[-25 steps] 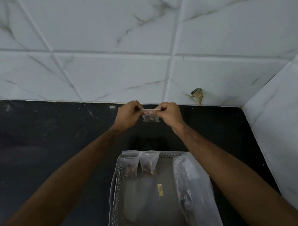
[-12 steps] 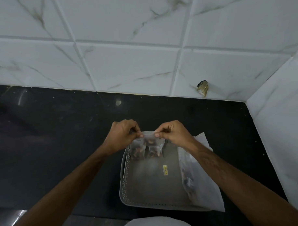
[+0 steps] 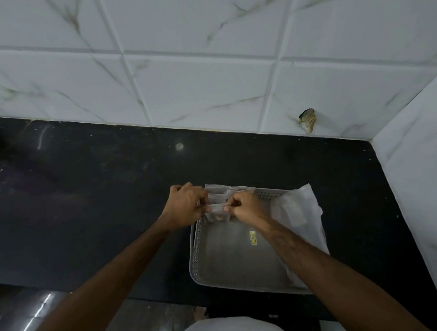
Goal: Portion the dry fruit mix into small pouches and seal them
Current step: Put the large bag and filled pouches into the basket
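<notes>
A black counter (image 3: 89, 194) carries a grey perforated tray (image 3: 230, 264) near its front edge. A large clear bag (image 3: 301, 212) lies along the tray's right edge. At the tray's far left corner, the left hand (image 3: 185, 207) and right hand (image 3: 246, 206) each pinch the top of 1 small pouch (image 3: 217, 213); 2 more pouches (image 3: 222, 191) stand just behind.

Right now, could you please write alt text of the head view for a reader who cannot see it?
Both hands, left hand and right hand, pinch the top of a small clear pouch over the far left corner of a grey perforated tray. More pouches stand behind it; a large plastic bag lies along the tray's right side on a black counter.
</notes>
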A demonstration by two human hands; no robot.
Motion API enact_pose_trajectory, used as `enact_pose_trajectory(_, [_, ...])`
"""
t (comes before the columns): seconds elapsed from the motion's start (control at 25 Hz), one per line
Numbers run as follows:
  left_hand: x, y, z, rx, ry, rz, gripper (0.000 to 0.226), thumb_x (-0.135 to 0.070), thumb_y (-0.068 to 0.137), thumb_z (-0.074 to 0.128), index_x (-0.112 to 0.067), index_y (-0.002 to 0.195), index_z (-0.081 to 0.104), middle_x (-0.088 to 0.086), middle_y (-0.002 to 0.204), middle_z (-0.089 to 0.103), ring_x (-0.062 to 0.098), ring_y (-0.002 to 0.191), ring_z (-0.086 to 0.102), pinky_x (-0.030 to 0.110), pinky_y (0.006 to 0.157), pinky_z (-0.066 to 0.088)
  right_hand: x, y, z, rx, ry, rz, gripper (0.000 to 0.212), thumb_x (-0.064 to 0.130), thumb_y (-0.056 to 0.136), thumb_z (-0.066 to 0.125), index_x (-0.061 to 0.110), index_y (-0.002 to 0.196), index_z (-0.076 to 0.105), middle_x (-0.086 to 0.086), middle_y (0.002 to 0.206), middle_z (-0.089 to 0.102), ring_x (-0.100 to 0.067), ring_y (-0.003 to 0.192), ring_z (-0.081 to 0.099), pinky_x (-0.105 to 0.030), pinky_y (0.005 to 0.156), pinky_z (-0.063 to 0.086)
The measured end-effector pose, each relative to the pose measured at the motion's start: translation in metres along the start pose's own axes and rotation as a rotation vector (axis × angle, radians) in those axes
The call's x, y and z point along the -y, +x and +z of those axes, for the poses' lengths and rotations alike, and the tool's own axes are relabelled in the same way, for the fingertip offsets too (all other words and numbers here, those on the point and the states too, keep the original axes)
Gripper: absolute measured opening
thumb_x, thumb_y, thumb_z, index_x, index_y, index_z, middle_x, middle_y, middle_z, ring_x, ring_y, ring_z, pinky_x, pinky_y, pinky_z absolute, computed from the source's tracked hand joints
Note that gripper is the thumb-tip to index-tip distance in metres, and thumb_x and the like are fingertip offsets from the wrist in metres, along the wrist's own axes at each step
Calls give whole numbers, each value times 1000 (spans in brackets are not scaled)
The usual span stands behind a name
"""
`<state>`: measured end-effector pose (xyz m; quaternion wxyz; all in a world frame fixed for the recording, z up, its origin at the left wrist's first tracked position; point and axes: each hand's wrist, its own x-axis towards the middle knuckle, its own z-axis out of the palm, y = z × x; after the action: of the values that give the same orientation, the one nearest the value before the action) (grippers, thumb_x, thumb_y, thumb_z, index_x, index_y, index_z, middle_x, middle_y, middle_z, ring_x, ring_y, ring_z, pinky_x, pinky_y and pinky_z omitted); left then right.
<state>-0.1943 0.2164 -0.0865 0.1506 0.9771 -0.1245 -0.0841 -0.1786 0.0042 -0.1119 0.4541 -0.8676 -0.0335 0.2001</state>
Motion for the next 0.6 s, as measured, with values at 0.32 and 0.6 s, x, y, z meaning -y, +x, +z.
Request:
enact_pose_trajectory(0.32, [4,2,14,0,61,-22,19,-44,90,65,-32,104,67,-10,113,38,14,111,37,45,105,29,-4,0,22,-28,-167,-101,10,19,89,72,22,81,68,9,69,64,-1,61,57,-26,62,49])
enact_pose_trajectory(0.6, [-3,21,16,-63,128,63,16,-46,86,71,-32,91,73,-7,119,48,18,114,41,46,105,28,2,12,26,-76,-219,-45,5,29,87,70,25,83,71,8,78,71,-11,75,67,-43,71,59])
